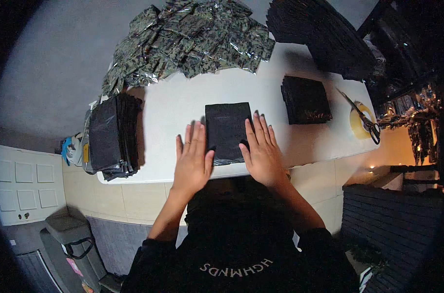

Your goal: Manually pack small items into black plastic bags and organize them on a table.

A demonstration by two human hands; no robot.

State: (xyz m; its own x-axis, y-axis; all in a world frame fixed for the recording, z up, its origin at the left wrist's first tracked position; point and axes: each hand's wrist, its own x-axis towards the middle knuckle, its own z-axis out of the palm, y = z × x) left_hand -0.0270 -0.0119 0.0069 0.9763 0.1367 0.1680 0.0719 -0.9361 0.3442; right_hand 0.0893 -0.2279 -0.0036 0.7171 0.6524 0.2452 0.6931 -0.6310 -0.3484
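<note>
A flat black rectangular packet (228,132) lies on the white table (170,110) close to its near edge. Its lower edge shines like plastic; what it holds, if anything, cannot be seen. My left hand (193,157) rests flat along the packet's left side, thumb at its lower left corner. On the opposite side, my right hand (262,150) is spread with palm down, its thumb and fingertips over the packet's right edge. Neither hand grasps anything.
Camouflage-patterned packets in clear film (200,40) heap along the far side. Tall black stacks stand at left (112,135) and far right (320,33). A smaller black stack (306,100) sits near scissors (363,117) lying across a tape roll (355,122).
</note>
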